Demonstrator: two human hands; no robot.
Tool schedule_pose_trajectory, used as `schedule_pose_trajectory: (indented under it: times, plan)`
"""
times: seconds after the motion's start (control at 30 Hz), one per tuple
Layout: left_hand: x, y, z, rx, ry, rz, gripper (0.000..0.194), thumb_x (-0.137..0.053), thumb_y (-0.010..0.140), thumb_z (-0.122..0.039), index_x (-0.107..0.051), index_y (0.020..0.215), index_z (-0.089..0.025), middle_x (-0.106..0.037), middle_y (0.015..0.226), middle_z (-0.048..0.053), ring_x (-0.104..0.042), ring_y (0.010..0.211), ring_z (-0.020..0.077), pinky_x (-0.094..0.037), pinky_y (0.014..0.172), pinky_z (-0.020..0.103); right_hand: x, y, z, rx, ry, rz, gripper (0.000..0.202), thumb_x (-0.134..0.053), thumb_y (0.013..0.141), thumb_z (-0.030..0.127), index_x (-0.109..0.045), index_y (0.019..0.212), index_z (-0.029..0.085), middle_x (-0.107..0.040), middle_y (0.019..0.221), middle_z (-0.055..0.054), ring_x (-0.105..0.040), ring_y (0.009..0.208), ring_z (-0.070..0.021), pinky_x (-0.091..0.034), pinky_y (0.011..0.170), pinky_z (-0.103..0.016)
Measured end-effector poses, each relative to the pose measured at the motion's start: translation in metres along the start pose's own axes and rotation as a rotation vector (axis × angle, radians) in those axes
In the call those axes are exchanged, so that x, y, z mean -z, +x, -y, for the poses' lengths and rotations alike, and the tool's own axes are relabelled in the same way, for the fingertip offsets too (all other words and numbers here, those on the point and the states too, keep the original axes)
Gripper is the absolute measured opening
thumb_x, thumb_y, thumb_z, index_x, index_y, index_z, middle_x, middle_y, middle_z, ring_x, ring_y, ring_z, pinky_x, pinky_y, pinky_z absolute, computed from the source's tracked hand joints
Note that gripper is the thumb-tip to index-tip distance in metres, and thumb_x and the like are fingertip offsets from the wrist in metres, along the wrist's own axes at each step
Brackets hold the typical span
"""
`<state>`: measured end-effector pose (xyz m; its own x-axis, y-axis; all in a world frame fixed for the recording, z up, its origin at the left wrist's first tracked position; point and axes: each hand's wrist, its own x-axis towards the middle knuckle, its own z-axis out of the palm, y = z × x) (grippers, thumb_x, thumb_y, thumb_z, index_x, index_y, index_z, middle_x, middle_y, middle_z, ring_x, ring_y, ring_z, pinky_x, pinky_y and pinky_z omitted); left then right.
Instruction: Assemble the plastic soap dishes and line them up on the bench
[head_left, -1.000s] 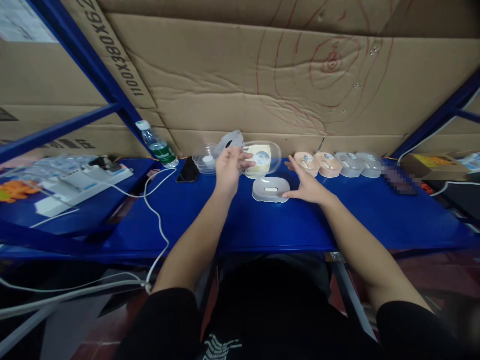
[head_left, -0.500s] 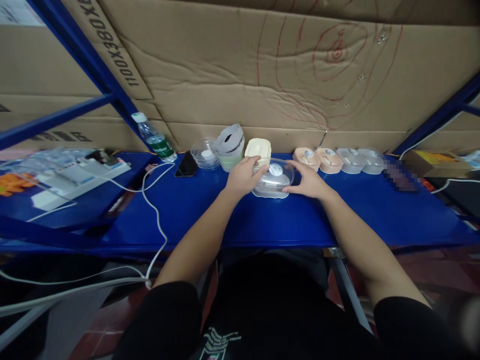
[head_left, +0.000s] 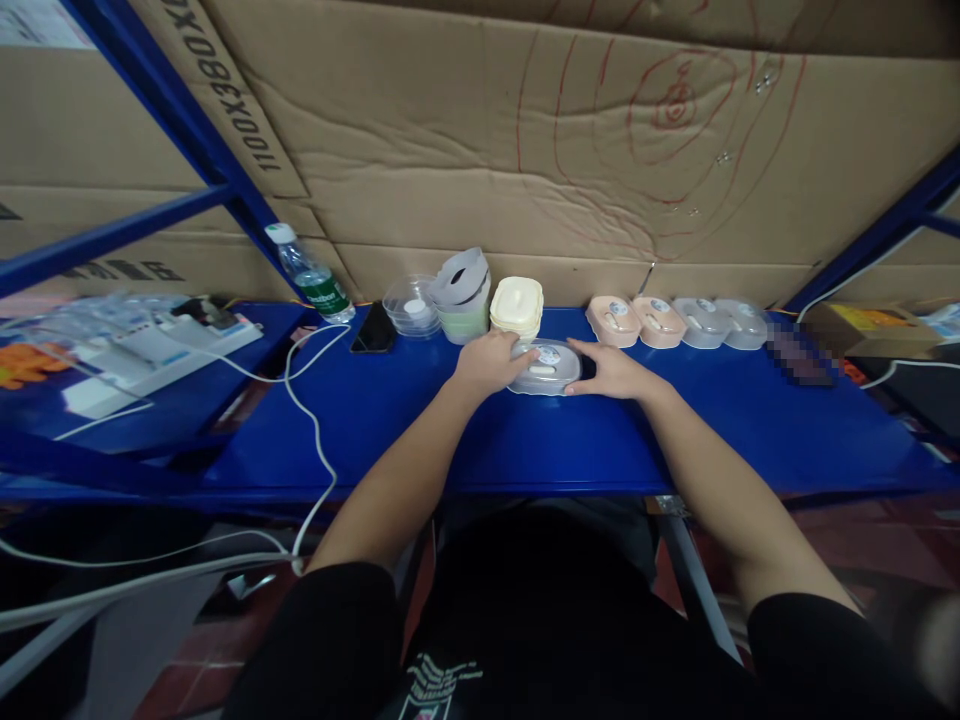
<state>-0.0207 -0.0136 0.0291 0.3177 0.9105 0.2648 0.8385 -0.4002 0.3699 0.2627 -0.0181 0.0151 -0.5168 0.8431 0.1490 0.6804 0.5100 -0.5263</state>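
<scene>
On the blue table, a small grey plastic box point(head_left: 541, 386) sits between my two hands. Its clear lid point(head_left: 559, 368), with a round sticker on top, rests low over the box. My left hand point(head_left: 489, 364) holds the left side, thumb over the lid's edge and other fingers partly hidden behind. From the right, my right hand point(head_left: 613, 372) grips the lid's rim, with thumb in front and index finger at the back. Just behind stands a stack of cream trays point(head_left: 517, 298). I cannot tell whether the lid is fully seated.
Several lidded boxes, peach point(head_left: 613, 322) and grey point(head_left: 701, 322), line the back right. To the left are nested grey and green containers point(head_left: 460, 300), clear round lids point(head_left: 411, 308), a phone point(head_left: 373, 328) and a water bottle point(head_left: 319, 285). A white cable point(head_left: 315, 430) crosses the table's left part.
Both hands have lowered the clear lid from above the grey box down onto it. The cream stack behind is now less covered.
</scene>
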Motion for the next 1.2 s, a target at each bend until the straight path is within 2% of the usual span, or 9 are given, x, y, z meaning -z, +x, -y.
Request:
schedule_pose_trajectory:
  times: [0.13,0.27,0.43,0.57,0.7,0.87,1.0,1.13,1.2]
  plan:
    - [0.001,0.0,-0.001,0.03,0.042,0.014,0.049,-0.057,0.098,-0.064,-0.077,0.104,-0.019,-0.078,0.112,0.016,-0.073,0.104,0.0341,-0.055,0.088,0.042,-0.001,0.0,-0.002,-0.001,0.011,-0.022,0.116,-0.087,0.074,0.072,-0.043,0.167,0.019,-0.05,0.166,-0.019,-0.049,0.152,-0.0441,-0.037,0.127,-0.065]
    - [0.008,-0.001,-0.006,0.089,0.064,0.079,0.052,-0.055,0.099,-0.065,-0.078,0.106,-0.019,-0.08,0.106,0.016,-0.074,0.1,0.0338,-0.056,0.086,0.041,-0.002,0.001,-0.004,0.034,0.047,-0.041,0.108,-0.084,0.079,0.07,-0.045,0.166,0.019,-0.053,0.164,-0.018,-0.054,0.149,-0.0417,-0.04,0.126,-0.063]
    - [0.02,-0.004,-0.014,0.118,0.143,0.173,0.061,-0.044,0.103,-0.069,-0.077,0.113,-0.018,-0.08,0.113,0.015,-0.075,0.108,0.0333,-0.055,0.088,0.039,-0.002,0.001,-0.004,0.038,0.093,-0.049,0.101,-0.083,0.081,0.067,-0.047,0.165,0.022,-0.055,0.163,-0.016,-0.055,0.147,-0.0414,-0.041,0.125,-0.064]
    - [0.022,-0.005,-0.017,0.117,0.178,0.19,0.059,-0.046,0.104,-0.067,-0.076,0.118,-0.019,-0.08,0.117,0.014,-0.074,0.112,0.0328,-0.054,0.091,0.038,-0.001,0.0,0.0,-0.005,0.131,-0.051,0.1,-0.089,0.077,0.06,-0.053,0.16,0.02,-0.058,0.16,-0.017,-0.061,0.141,-0.0409,-0.046,0.121,-0.062]
    - [0.019,-0.007,-0.021,0.115,0.209,0.179,0.058,-0.048,0.104,-0.064,-0.073,0.131,-0.018,-0.08,0.119,0.015,-0.074,0.112,0.0348,-0.054,0.091,0.041,0.002,-0.001,0.002,-0.034,0.172,-0.053,0.098,-0.096,0.068,0.053,-0.06,0.151,0.017,-0.069,0.146,-0.018,-0.07,0.128,-0.038,-0.053,0.116,-0.058]
    - [0.018,-0.008,-0.025,0.085,0.223,0.165,0.059,-0.049,0.104,-0.065,-0.073,0.133,-0.019,-0.08,0.119,0.016,-0.073,0.113,0.0356,-0.055,0.09,0.042,0.007,-0.002,-0.002,-0.031,0.159,-0.026,0.094,-0.099,0.063,0.052,-0.064,0.145,0.021,-0.076,0.134,-0.014,-0.073,0.121,-0.0367,-0.057,0.11,-0.058]
    - [0.019,-0.008,-0.026,0.072,0.211,0.169,0.057,-0.051,0.103,-0.064,-0.074,0.128,-0.018,-0.08,0.118,0.016,-0.074,0.112,0.0353,-0.055,0.09,0.041,0.009,-0.003,0.0,-0.001,0.092,-0.03,0.098,-0.097,0.066,0.055,-0.06,0.151,0.024,-0.071,0.144,-0.014,-0.069,0.129,-0.0387,-0.054,0.114,-0.059]
    - [0.015,-0.007,-0.024,0.014,0.142,0.176,0.053,-0.05,0.105,-0.059,-0.072,0.131,-0.019,-0.079,0.123,0.015,-0.074,0.115,0.0347,-0.056,0.093,0.042,0.009,-0.004,0.007,0.123,0.058,-0.012,0.108,-0.097,0.067,0.055,-0.053,0.16,0.025,-0.053,0.165,-0.014,-0.051,0.151,-0.0395,-0.04,0.127,-0.059]
    - [0.01,-0.007,-0.022,-0.027,0.088,0.174,0.052,-0.048,0.107,-0.056,-0.069,0.138,-0.019,-0.077,0.131,0.015,-0.072,0.121,0.0337,-0.055,0.099,0.042,0.011,-0.005,0.009,0.169,0.072,0.042,0.103,-0.096,0.068,0.053,-0.054,0.159,0.027,-0.052,0.166,-0.011,-0.045,0.156,-0.038,-0.035,0.13,-0.057]
